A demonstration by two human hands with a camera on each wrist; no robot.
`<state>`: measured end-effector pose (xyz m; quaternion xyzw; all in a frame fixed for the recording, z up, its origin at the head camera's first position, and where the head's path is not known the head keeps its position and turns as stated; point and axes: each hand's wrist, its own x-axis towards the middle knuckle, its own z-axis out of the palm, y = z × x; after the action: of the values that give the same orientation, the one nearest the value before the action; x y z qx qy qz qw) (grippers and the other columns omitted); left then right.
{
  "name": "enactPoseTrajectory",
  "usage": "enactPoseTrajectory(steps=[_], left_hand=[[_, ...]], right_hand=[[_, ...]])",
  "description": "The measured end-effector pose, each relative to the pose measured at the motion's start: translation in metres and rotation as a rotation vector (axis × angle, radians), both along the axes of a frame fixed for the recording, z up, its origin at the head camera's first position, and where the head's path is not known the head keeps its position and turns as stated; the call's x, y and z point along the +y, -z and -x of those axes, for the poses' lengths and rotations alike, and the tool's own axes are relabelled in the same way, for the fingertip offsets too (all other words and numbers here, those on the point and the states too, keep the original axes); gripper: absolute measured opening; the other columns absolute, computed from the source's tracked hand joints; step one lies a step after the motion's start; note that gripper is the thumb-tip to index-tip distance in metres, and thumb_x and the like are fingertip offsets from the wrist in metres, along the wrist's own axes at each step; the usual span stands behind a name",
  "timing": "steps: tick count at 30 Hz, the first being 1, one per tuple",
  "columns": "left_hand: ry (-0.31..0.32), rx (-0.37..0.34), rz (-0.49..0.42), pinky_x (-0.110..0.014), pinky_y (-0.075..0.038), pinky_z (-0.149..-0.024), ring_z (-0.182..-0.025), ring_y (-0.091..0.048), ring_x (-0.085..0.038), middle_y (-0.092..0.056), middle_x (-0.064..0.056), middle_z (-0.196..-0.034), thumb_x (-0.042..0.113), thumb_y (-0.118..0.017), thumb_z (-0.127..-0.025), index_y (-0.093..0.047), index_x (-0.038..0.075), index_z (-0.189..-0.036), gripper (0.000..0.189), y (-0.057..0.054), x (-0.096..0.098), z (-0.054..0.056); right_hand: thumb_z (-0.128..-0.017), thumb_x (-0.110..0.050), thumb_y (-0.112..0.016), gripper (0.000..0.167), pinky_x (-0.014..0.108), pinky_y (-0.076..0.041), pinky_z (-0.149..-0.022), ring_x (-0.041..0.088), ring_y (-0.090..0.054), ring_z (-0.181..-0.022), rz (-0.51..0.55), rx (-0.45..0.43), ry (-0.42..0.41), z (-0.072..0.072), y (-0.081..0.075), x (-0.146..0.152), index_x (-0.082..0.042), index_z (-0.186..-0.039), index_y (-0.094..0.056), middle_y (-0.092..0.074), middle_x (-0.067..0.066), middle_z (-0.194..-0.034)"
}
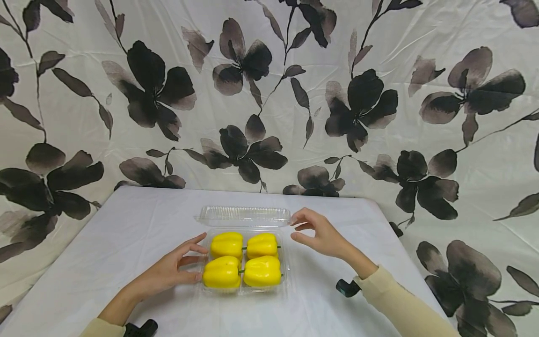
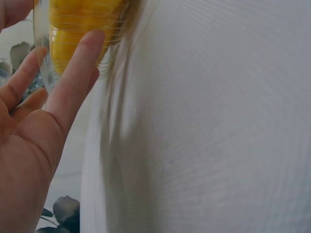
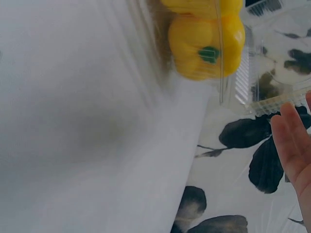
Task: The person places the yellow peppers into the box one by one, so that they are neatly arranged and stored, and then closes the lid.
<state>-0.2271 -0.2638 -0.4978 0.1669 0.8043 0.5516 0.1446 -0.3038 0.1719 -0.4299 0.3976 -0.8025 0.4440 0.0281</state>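
Several yellow bell peppers [image 1: 263,271] with green stems sit in two rows inside a clear plastic clamshell container [image 1: 244,289] on the table. Its lid [image 1: 244,216] is raised along the far side. My left hand [image 1: 170,269] lies along the container's left wall, fingers extended and thumb near the front corner; in the left wrist view a straight finger reaches the ribbed plastic wall. My right hand [image 1: 322,234] is at the right end of the lid, fingertips right at its edge. The right wrist view shows those fingers fairly straight beside the lid's rim.
A white cloth covers the table [image 1: 139,224]. Behind it hangs a white curtain [image 1: 303,140] with dark flowers. Black wrist devices [image 1: 347,288] show at both of the person's cream sleeves [image 1: 400,304].
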Motion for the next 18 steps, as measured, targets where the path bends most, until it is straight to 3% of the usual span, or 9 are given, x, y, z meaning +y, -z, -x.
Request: enactPoseTrajectory(steps=[5,12,18], left_hand=[[0.0,0.004,0.0,-0.058,-0.053,-0.108,-0.144,-0.046,-0.053,-0.012,-0.01,-0.178,0.024,-0.084,-0.093,-0.057,0.01,-0.138,0.055,-0.0003,0.0002,-0.0003],[-0.009,-0.014,0.002,-0.058,-0.054,-0.107,-0.145,-0.045,-0.053,-0.012,-0.01,-0.179,0.025,-0.085,-0.093,-0.056,0.011,-0.139,0.056,-0.001,0.0006,-0.0008],[-0.011,-0.014,0.004,-0.058,-0.054,-0.107,-0.145,-0.045,-0.053,-0.012,-0.01,-0.179,0.025,-0.084,-0.093,-0.056,0.011,-0.139,0.056,-0.0004,0.0002,-0.0008]], right_hand=[[-0.095,-0.008,-0.081,0.034,0.045,-0.061,-0.099,0.036,-0.066,-0.115,-0.011,0.014,-0.014,-0.0032,0.0019,0.0016,-0.008,-0.124,-0.064,-0.067,0.007,-0.123],[-0.094,-0.007,-0.082,0.033,0.045,-0.062,-0.098,0.022,-0.065,-0.114,-0.009,0.032,-0.024,-0.0078,0.0046,0.0023,-0.013,-0.122,-0.064,-0.066,0.003,-0.121],[-0.095,-0.008,-0.082,0.031,0.045,-0.061,-0.099,0.019,-0.065,-0.115,-0.007,0.029,-0.034,-0.0091,0.0091,0.0027,-0.015,-0.12,-0.064,-0.066,0.002,-0.12]])
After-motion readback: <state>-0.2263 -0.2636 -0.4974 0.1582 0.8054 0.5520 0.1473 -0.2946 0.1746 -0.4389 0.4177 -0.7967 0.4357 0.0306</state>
